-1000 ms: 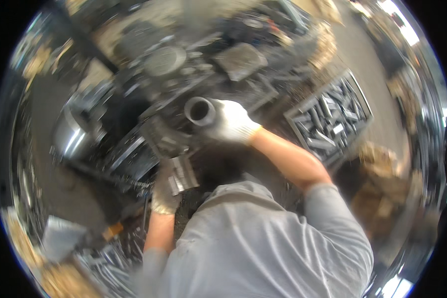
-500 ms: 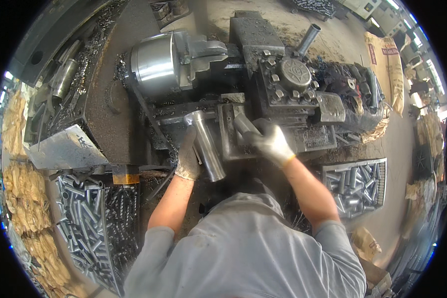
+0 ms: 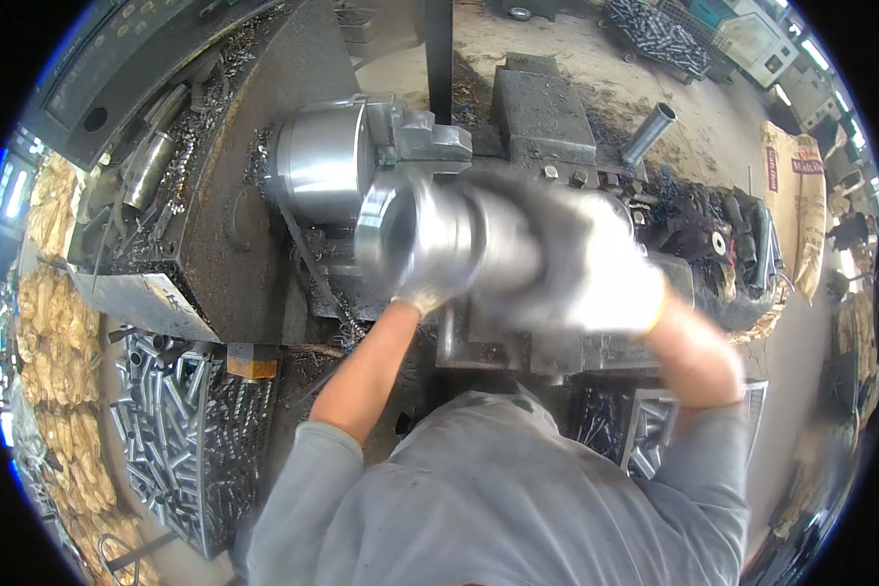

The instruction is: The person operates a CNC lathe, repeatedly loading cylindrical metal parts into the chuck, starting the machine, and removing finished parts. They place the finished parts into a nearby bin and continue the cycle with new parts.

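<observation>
A shiny metal tube (image 3: 439, 234) is held up over the near side of the machine, its wide open end turned to the left. A second bright ring shows partway along it, and from here I can't tell whether that's one piece or two lined up. The right hand (image 3: 601, 259), in a white glove with dark fingers, is at the tube's right end; those fingers are bent around it, gripping, though blur smears the exact contact. The left hand (image 3: 423, 295) comes up on the near side, just under the tube's left part. Its fingers are behind the metal, so whether they pinch it or lie spread I can't say.

Beyond the tube, on the far left, sits the machine's big polished chuck (image 3: 324, 161). Another tube, the slanted one (image 3: 648, 137), sticks up at the far right of the machine. To the near left, a heap of cut tubes (image 3: 166, 430) fills a bin; to the near right, a tray (image 3: 756, 402) with more pieces lies partly hidden by the right arm. A paper sack (image 3: 796, 195) stands farther right.
</observation>
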Demonstrator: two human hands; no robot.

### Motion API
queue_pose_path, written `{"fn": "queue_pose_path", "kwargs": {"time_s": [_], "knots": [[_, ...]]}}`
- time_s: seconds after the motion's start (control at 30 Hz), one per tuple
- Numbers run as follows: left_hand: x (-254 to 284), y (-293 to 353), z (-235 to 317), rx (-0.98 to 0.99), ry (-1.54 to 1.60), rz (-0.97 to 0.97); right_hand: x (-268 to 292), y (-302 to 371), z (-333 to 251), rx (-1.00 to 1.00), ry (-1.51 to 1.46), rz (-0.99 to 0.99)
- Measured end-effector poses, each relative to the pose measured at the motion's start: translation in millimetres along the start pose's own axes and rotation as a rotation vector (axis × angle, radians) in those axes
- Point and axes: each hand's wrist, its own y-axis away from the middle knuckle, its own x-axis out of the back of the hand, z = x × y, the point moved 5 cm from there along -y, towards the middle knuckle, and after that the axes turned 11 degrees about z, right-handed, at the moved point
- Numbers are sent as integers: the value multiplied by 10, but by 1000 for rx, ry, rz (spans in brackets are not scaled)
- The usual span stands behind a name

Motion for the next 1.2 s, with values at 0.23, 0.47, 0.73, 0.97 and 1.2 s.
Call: {"fn": "queue_pose_path", "kwargs": {"time_s": [0.23,0.47,0.73,0.97,1.2], "knots": [[743,892,-671,175,212,239,36,-1008,1570,55,1172,-515],[1721,2357,-1822,660,415,940,-622,-853,2342,-365,447,-751],[2712,2440,-2136,418,579,1242,-782,-913,2679,-387,437,-867],[2990,2366,-2136,428,780,896,-965,-1074,2451,-319,276,-625],[2925,2340,-1874,371,251,1222,-273,-1011,1569,-191,555,-238]]}}
